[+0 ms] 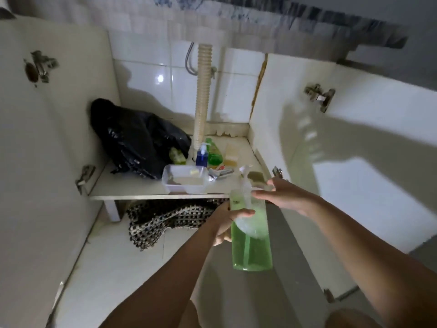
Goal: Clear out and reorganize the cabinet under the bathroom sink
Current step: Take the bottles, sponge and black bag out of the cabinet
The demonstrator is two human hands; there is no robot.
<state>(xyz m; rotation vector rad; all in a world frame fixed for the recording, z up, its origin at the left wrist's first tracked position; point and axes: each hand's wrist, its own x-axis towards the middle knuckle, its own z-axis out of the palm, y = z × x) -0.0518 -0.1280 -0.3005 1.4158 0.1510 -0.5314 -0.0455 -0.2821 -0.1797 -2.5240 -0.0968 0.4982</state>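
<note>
Soap bottle (251, 235), tall, clear and half full of green liquid, is the landmark: it hangs just in front of the cabinet shelf (132, 194), outside the cabinet, over the floor. Its long axis runs nearly upright, pump head tipped slightly away toward the shelf. The left hand (227, 223) grips its upper body from the left, fingers curled round it with the thumb across the front. The right hand (281, 195) sits just right of the bottle's neck, fingers straight and spread, fingertips touching or almost touching the pump collar; it holds nothing I can make out. Behind the bottle on the shelf lie a white tray (186, 181), a blue pump bottle (201, 155), a smaller green bottle (214, 153) and, farther left, a black plastic bag (137, 140). Judging by this, the bottle is being taken out, and the left hand alone carries it, so setting it down depends on that hand.
</note>
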